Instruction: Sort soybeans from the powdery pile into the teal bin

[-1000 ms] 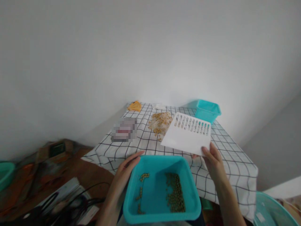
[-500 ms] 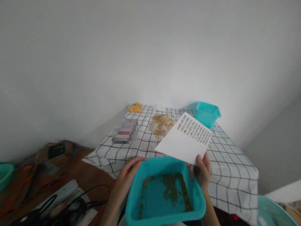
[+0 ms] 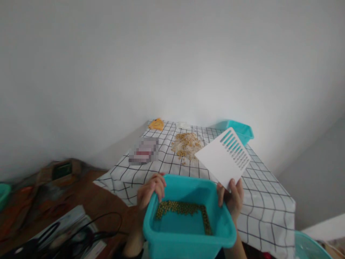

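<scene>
A teal plastic bin [image 3: 188,241] is held up in front of me, tilted away so that several small green-brown beans [image 3: 183,208] lie along its far wall. My left hand [image 3: 151,190] is closed over the bin's far left rim. My right hand [image 3: 231,198] presses against the bin's right rim and also grips a white slotted plastic board [image 3: 222,158], which sticks up and to the right.
Beyond the bin is a table with a checked cloth [image 3: 264,194]. On it lie a loose pile of yellow beans [image 3: 186,144], a second teal bin [image 3: 239,130], an orange scrap [image 3: 156,124] and a blurred packet [image 3: 143,150]. Cables and clutter [image 3: 67,233] lie at lower left.
The bin has tipped up and away, and the beans slid to its far wall. My left hand curled over the rim. The white board swung upright toward the right.
</scene>
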Demonstrator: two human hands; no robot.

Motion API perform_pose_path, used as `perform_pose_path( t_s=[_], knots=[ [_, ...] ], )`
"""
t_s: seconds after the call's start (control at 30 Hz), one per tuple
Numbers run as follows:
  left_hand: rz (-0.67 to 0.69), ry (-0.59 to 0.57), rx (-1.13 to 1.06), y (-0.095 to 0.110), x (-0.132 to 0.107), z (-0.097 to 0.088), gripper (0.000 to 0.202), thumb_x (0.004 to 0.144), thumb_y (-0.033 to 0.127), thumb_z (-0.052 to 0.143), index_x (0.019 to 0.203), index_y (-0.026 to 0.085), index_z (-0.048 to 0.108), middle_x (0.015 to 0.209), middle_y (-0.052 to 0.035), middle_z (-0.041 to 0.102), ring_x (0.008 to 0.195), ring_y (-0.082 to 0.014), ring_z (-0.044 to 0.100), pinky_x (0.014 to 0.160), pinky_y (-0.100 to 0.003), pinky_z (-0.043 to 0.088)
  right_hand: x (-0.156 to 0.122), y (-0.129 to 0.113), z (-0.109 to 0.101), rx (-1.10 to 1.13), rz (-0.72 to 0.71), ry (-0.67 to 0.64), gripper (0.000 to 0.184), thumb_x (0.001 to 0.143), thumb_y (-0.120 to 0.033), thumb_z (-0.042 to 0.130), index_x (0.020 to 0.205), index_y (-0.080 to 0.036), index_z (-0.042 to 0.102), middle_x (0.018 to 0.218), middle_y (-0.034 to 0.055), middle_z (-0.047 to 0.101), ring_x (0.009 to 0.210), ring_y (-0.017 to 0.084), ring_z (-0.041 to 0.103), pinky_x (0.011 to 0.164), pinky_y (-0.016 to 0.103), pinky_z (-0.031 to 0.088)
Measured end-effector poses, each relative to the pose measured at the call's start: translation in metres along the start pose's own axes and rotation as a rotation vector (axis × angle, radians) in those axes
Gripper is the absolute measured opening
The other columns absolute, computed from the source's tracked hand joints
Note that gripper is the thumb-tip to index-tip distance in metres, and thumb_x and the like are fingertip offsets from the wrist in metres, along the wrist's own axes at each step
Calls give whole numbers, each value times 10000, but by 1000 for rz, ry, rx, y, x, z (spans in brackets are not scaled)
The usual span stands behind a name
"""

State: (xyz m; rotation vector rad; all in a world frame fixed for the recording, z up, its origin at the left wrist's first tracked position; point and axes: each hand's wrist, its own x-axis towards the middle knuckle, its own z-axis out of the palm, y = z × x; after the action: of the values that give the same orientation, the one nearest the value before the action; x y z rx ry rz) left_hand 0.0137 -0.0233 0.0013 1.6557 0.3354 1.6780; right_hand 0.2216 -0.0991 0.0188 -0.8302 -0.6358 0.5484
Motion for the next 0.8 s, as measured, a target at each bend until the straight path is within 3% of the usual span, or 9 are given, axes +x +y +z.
perform_pose_path(
  t_s=[0.07, 0.13, 0.2, 0.27, 0.4, 0.5, 0.63, 0.8],
  knots=[
    [-70, 79, -125, -10, 2, 7, 586, 975, 322, 434, 400, 211, 426, 408, 4, 444, 495, -162, 464, 650, -348, 433, 1, -2, 3, 8, 10, -13, 323, 895, -397, 581, 1168, -226, 555, 448, -83, 495, 284, 99, 352, 379, 275, 335],
    [-137, 147, -207, -16, 1, 10, 567, 963, 294, 445, 411, 206, 356, 414, 14, 392, 465, -148, 404, 594, -345, 383, 5, -3, 3, 37, 16, -29, 296, 890, -377, 588, 1146, -229, 563, 419, -94, 463, 291, 103, 381, 391, 263, 361],
    [-162, 177, -234, -17, -3, 9, 550, 963, 279, 436, 425, 208, 348, 428, 15, 384, 473, -147, 392, 605, -350, 372, 13, -4, -2, 50, 6, -19, 274, 870, -362, 613, 1109, -234, 571, 524, -63, 575, 309, 84, 413, 388, 246, 367],
    [-159, 160, -223, -18, -7, 7, 549, 973, 274, 413, 430, 209, 363, 433, 13, 394, 481, -148, 395, 633, -359, 372, 26, -4, -13, 43, -32, 40, 252, 840, -351, 649, 1049, -224, 586, 675, -29, 653, 338, 59, 436, 365, 221, 340],
    [-128, 69, -207, -23, -13, 0, 545, 977, 281, 402, 437, 206, 394, 456, 5, 426, 495, -153, 417, 655, -368, 369, 65, -7, -42, -16, -62, 68, 258, 759, -346, 728, 931, -198, 605, 779, 3, 656, 498, 91, 576, 342, 184, 304],
    [-106, 58, -202, -25, -13, -2, 542, 979, 292, 395, 444, 207, 412, 459, 5, 429, 496, -157, 420, 648, -368, 364, 102, -12, -54, -90, -56, 13, 289, 733, -358, 740, 932, -185, 622, 822, 24, 654, 575, 122, 622, 368, 193, 353],
    [-117, 73, -175, -21, -12, 0, 552, 978, 278, 396, 430, 211, 415, 435, 4, 422, 491, -161, 414, 658, -374, 361, 143, -14, -52, -148, -53, -74, 295, 726, -371, 735, 939, -203, 619, 819, 15, 655, 590, 122, 614, 425, 205, 411],
    [-110, 72, -148, -21, -12, -1, 570, 985, 291, 386, 422, 221, 437, 433, 1, 426, 509, -171, 435, 674, -380, 360, 157, -1, -46, -195, 69, -257, 272, 737, -370, 732, 931, -207, 632, 832, 13, 664, 611, 118, 594, 478, 219, 441]
  ],
)
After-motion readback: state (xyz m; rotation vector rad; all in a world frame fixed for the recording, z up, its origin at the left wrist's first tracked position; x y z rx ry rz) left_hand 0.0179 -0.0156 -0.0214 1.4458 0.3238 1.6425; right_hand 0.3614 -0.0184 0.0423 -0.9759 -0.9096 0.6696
